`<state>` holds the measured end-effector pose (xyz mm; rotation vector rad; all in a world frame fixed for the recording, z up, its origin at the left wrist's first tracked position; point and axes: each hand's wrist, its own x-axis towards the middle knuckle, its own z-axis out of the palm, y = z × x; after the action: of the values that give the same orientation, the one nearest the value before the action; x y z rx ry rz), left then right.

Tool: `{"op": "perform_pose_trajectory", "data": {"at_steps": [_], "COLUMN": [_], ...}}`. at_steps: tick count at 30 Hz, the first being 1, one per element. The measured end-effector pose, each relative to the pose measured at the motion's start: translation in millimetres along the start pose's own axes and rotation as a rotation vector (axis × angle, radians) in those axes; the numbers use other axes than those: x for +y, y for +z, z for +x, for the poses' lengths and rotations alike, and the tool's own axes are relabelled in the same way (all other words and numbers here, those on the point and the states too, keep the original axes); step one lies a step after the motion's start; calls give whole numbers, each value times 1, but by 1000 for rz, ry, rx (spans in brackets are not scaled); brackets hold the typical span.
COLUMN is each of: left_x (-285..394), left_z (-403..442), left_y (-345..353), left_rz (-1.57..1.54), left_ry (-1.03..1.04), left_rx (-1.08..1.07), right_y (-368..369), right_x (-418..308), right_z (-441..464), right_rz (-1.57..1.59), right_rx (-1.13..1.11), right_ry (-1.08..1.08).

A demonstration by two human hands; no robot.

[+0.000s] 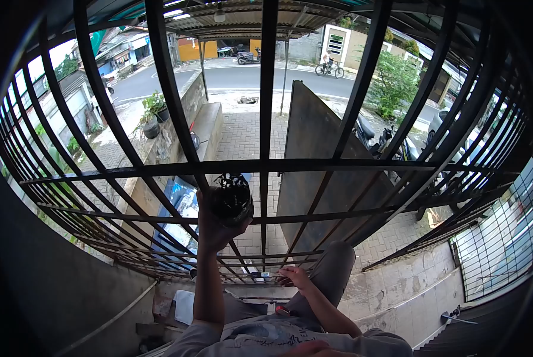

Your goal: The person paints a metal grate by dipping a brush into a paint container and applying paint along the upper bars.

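Note:
My left hand (pixel 214 229) is raised in front of the bars, its fingers wrapped around a cup of black paint (pixel 231 199). Glossy dark streaks coat the inside of the cup. Lower down, my right hand (pixel 294 278) is closed near my knee, close to the bottom rails. From its fingertips a small paintbrush (pixel 266 275) points left, with a dark tip and a pale band. Whether the tip touches a bar is too small to tell. The dark metal bar fence (pixel 267 107) spans the view before both hands, with crossbars at several heights.
Beyond the bars, a dark metal gate panel (pixel 320 160) stands swung open over a paved path (pixel 242 134). Potted plants (pixel 151 130) sit on a low wall at left. Motorcycles (pixel 391 143) are parked at right. A cyclist (pixel 329 64) is on the road.

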<state>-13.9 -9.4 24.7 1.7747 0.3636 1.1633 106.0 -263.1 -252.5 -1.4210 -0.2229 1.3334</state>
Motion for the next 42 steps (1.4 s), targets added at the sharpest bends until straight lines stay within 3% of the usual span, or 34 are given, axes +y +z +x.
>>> {"op": "perform_pose_trajectory", "data": {"at_steps": [3, 9, 11, 15, 16, 21, 30, 42], "left_x": [1, -36, -28, -39, -42, -47, -41, -32], "left_z": [-1, -6, -1, 0, 1, 5, -1, -1], "left_y": [4, -3, -4, -11, -15, -20, -10, -6], "left_rz": [-135, -74, -66, 58, 60, 203, 65, -24], "left_ry": [-33, 60, 88, 85, 91, 247, 133, 143], "left_rx": [-24, 28, -44, -41, -44, -92, -52, -44], "right_y": [2, 1, 5, 4, 8, 6, 14, 14], "right_x": [3, 20, 14, 31, 9, 17, 1, 1], "right_z": [3, 19, 17, 36, 12, 21, 7, 3], "right_rz": [-28, 25, -22, 79, 25, 14, -4, 8], "right_rx": [63, 60, 52, 35, 44, 27, 58, 15], "right_ry": [4, -91, -54, -137, -24, -59, -47, -89]}}
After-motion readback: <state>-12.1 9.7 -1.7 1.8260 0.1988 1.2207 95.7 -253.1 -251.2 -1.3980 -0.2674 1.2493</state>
